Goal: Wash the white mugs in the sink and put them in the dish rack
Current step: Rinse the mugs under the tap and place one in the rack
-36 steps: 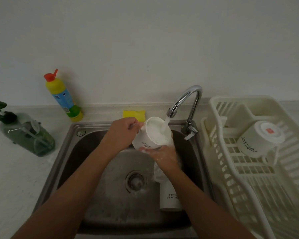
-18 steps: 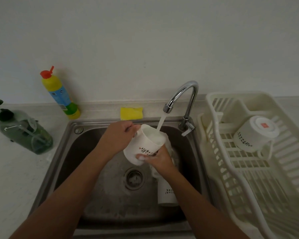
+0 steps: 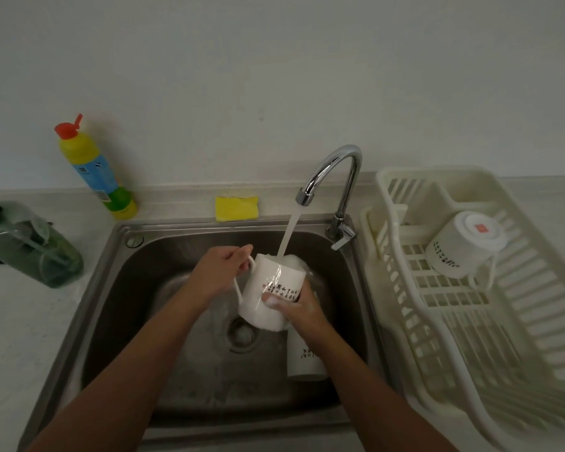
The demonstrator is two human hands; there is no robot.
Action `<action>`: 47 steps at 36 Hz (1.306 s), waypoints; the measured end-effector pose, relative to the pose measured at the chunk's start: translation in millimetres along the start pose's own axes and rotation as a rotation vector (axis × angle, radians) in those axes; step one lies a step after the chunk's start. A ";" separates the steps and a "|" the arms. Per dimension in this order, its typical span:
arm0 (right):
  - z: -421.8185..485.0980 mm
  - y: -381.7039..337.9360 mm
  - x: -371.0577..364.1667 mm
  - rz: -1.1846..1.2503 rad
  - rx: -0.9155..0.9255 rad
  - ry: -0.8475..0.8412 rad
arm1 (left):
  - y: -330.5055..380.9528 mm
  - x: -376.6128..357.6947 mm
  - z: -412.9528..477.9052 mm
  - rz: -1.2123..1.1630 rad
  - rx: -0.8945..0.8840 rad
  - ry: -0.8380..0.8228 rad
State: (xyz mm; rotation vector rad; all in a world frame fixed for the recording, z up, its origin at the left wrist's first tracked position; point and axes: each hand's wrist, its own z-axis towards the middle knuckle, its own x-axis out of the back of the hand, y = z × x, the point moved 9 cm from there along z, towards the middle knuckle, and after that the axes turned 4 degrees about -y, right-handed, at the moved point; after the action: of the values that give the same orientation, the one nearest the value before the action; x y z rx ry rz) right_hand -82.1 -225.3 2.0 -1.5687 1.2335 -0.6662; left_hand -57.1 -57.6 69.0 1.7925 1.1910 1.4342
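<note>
Pale stone-look countertop (image 3: 20, 337) along a plain wall. Sunk into it, a rectangular stainless-steel sink (image 3: 137, 308), wet inside. Just right of the sink, a cream slatted plastic dish rack (image 3: 470, 321).

At far left on the counter, a translucent green pump bottle of soap (image 3: 30, 252), partly cut off by the frame edge. Behind the sink's right rear corner, a curved chrome tap (image 3: 343, 168), running, its stream of water (image 3: 287, 233) falling into the mouth of the mug held below. Against the wall at left, an upright yellow plastic bottle with a red cap and a blue label (image 3: 95, 171).

Over the middle of the basin, a white ceramic mug with dark printed lettering (image 3: 268, 288), tilted with its mouth up and away, full to overflowing. Left hand (image 3: 219, 275) at the mug's handle, fingers curled, thumb and forefinger pinching the loop. Right hand (image 3: 297, 308), soapy, wrapped round the mug's body, thumb pressed flat across the lettering, remaining fingers hidden behind the mug.

On the sink floor under the right wrist, a second white mug (image 3: 304, 360), lying on its side. In the rack's rear section, a third white mug (image 3: 460, 246), base up and tilted, red mark on its bottom.

On the ledge behind the sink, a yellow rectangular sponge (image 3: 236, 208). In the basin floor, a round metal drain (image 3: 242, 334), just below the held mug.
</note>
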 end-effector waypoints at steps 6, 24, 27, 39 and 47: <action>1.9 -0.3 12.0 -0.052 -0.003 0.050 | -29.4 -17.7 -0.6 -0.292 0.164 -0.044; -0.7 -2.2 48.5 -0.294 0.019 0.131 | -48.1 -57.3 -4.2 -0.573 0.170 -0.313; 0.7 -13.3 48.6 -0.346 0.051 0.129 | -48.3 -58.4 -3.0 -0.600 0.181 -0.334; 3.2 -43.3 62.1 -0.485 0.189 0.199 | -32.8 -65.7 12.0 -0.600 0.138 -0.419; -0.3 -64.9 69.5 -0.533 0.306 0.252 | -15.8 -73.1 23.1 -0.640 0.092 -0.434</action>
State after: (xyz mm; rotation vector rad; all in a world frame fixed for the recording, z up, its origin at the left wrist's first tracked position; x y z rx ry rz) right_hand -34.3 -290.9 51.6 -1.5882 0.8275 -1.3621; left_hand -42.7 -112.4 15.1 1.4701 1.4214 0.6009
